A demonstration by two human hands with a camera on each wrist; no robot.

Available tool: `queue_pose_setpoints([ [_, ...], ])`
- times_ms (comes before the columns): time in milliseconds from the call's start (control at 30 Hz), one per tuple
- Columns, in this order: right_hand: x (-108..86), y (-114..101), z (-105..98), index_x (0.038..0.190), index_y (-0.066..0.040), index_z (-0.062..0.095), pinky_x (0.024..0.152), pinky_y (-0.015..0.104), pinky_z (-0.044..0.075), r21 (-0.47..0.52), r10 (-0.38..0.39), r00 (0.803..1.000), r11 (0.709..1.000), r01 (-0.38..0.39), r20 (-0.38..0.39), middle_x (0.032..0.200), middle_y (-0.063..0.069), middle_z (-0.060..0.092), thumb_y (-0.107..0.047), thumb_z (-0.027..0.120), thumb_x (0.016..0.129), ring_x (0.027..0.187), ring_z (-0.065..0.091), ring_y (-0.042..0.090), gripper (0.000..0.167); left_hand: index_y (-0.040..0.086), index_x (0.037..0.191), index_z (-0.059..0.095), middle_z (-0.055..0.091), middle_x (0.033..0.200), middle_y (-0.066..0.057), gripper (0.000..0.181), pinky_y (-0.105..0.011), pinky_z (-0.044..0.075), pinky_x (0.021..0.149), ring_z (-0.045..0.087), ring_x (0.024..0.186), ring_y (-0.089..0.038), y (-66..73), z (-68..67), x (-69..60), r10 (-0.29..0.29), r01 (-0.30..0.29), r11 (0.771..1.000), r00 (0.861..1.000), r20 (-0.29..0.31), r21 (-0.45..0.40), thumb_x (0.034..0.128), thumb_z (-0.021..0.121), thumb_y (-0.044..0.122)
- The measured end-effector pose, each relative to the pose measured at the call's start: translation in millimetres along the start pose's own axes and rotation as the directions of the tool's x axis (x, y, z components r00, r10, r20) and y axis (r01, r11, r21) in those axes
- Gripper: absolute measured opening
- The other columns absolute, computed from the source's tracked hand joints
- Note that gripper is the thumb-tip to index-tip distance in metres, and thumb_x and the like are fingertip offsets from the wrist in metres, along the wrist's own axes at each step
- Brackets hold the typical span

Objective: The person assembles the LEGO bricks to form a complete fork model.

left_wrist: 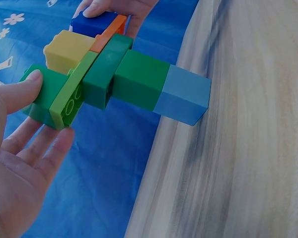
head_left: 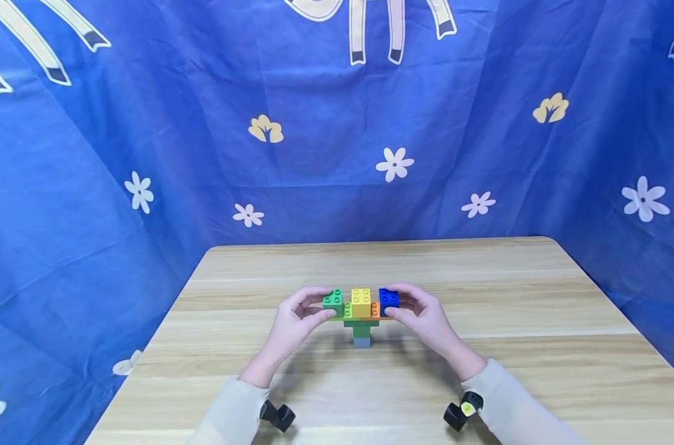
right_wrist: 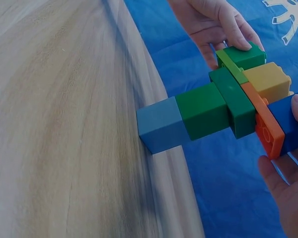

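Observation:
A T-shaped tower of toy building bricks stands upright in the middle of the head view. Its foot is a light blue brick (left_wrist: 183,94), which appears to meet the table. Above that come a green brick (right_wrist: 202,111) and a wider green brick (right_wrist: 233,101). A lime plate (left_wrist: 72,94) and an orange plate (right_wrist: 263,121) spread out sideways on top. My left hand (head_left: 293,319) pinches the green brick (head_left: 333,301) at the left end. At the right end, my right hand (head_left: 427,319) grips a dark blue brick (head_left: 389,298). Between them sits a yellow brick (head_left: 361,303), untouched.
The tower is on a light wooden table (head_left: 248,266). A blue patterned cloth (head_left: 325,185) hangs behind it and on both sides. Black wrist devices (head_left: 277,415) are strapped over both pale sleeves (head_left: 231,411).

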State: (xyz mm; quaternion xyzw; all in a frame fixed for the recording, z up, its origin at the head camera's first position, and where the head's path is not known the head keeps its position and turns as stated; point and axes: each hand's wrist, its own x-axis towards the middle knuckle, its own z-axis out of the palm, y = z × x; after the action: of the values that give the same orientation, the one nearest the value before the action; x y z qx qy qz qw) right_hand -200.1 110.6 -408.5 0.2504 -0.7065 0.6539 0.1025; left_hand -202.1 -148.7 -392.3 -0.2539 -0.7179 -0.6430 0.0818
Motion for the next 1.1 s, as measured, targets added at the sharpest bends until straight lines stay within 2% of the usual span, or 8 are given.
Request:
queue_pose_setpoints([
  [167, 0.0, 19, -3, 0.118, 0.004, 0.057, 0.082, 0.033, 0.052, 0.007, -0.001, 1.000, 1.000, 0.001, -0.010, 0.112, 0.020, 0.060, 0.009, 0.067, 0.079, 0.095, 0.058, 0.016, 0.040, -0.008, 0.111, 0.058, 0.063, 0.107, -0.023, 0.036, -0.041, 0.053, 0.079, 0.063, 0.092, -0.030, 0.0, -0.8, -0.6, -0.008, 0.008, 1.000, 1.000, 0.003, 0.005, 0.0771, 0.068, -0.010],
  [233, -0.4, 19, -4, 0.118, 0.004, 0.057, 0.082, 0.033, 0.052, 0.002, -0.003, 1.000, 1.000, 0.003, -0.013, 0.111, 0.020, 0.060, 0.008, 0.067, 0.079, 0.095, 0.058, 0.016, 0.040, -0.008, 0.111, 0.059, 0.063, 0.108, -0.022, 0.036, -0.042, 0.053, 0.079, 0.062, 0.094, -0.028, 0.0, -1.0, -0.8, -0.001, 0.001, 1.000, 1.000, 0.003, 0.009, 0.0771, 0.068, -0.010],
  [400, -1.6, 7, -3, 0.118, 0.007, 0.056, 0.081, 0.032, 0.052, -0.005, -0.006, 1.000, 1.000, 0.006, -0.015, 0.110, 0.023, 0.060, 0.011, 0.065, 0.080, 0.095, 0.058, 0.017, 0.039, -0.008, 0.112, 0.059, 0.062, 0.109, -0.022, 0.036, -0.040, 0.053, 0.079, 0.063, 0.096, -0.025, -1.7, -2.0, -0.9, 0.016, -0.016, 1.000, 1.000, 0.008, 0.006, 0.0772, 0.068, -0.010],
  [533, -2.0, -6, -2, 0.117, 0.010, 0.055, 0.081, 0.031, 0.052, -0.017, 0.000, 1.000, 1.000, 0.000, -0.014, 0.110, 0.025, 0.059, 0.011, 0.064, 0.080, 0.095, 0.059, 0.019, 0.038, -0.009, 0.113, 0.057, 0.061, 0.109, -0.024, 0.036, -0.036, 0.054, 0.078, 0.063, 0.093, -0.027, -3.5, -2.9, -1.1, 0.022, -0.022, 1.000, 1.000, 0.014, -0.001, 0.0780, 0.067, -0.010],
  [667, -2.2, -8, -3, 0.116, 0.011, 0.055, 0.082, 0.032, 0.052, -0.025, -0.008, 1.000, 1.000, 0.007, -0.017, 0.111, 0.026, 0.059, 0.012, 0.064, 0.080, 0.096, 0.059, 0.020, 0.037, -0.010, 0.113, 0.057, 0.061, 0.109, -0.025, 0.036, -0.035, 0.054, 0.077, 0.063, 0.093, -0.029, -4.9, -3.9, -1.1, 0.040, -0.040, 0.999, 0.999, 0.014, 0.002, 0.0784, 0.067, -0.010],
  [900, -1.9, 13, -6, 0.115, 0.007, 0.057, 0.081, 0.030, 0.052, 0.012, -0.023, 0.999, 1.000, 0.024, -0.032, 0.112, 0.023, 0.059, 0.011, 0.064, 0.080, 0.096, 0.060, 0.017, 0.035, -0.010, 0.111, 0.057, 0.060, 0.111, -0.023, 0.034, -0.036, 0.053, 0.079, 0.062, 0.098, -0.020, -6.2, -5.3, -1.0, 0.043, -0.043, 0.998, 0.999, 0.015, -0.034, 0.0787, 0.066, -0.011],
  [1100, -2.1, 22, -6, 0.113, 0.008, 0.057, 0.079, 0.029, 0.053, 0.073, -0.048, 0.998, 0.996, 0.050, -0.035, 0.112, 0.022, 0.058, 0.007, 0.066, 0.081, 0.096, 0.060, 0.018, 0.034, -0.010, 0.109, 0.057, 0.057, 0.112, -0.024, 0.031, -0.039, 0.052, 0.081, 0.060, 0.100, -0.014, -5.1, -5.3, -1.7, 0.050, -0.050, 0.998, 0.999, 0.016, -0.032, 0.0787, 0.065, -0.012],
])
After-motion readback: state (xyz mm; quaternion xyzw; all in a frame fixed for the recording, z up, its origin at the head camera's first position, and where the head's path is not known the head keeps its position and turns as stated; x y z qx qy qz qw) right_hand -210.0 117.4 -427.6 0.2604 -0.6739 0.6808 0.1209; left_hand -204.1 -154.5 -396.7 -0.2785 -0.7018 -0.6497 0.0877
